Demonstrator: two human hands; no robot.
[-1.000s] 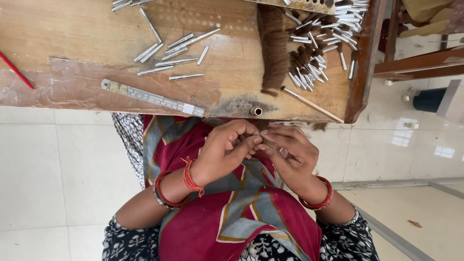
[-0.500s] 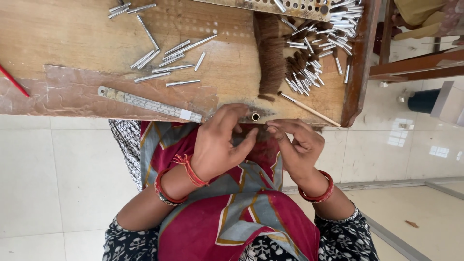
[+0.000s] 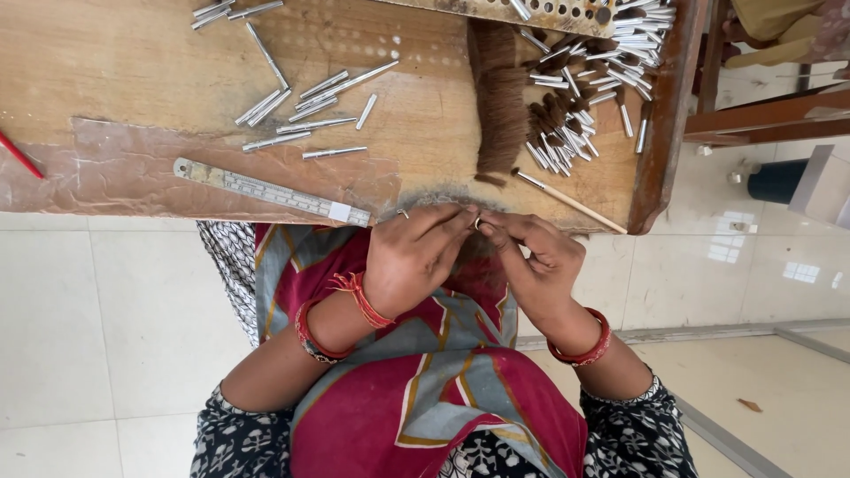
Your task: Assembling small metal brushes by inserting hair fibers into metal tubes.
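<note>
While both hands met at the wooden table's near edge, the left hand and right hand pinched a small metal ferrule between fingertips, steadying it close to the brown bristle bundle and loose ferrules.

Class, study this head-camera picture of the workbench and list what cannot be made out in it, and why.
- The small piece pinched between the left hand and right hand: fingers cover it, too small to tell its kind.
- Markings on the metal ruler: too small.
- The pile of metal tubes and the perforated board: cut off by the top edge.
- The red stick: cut by the left edge.
</note>
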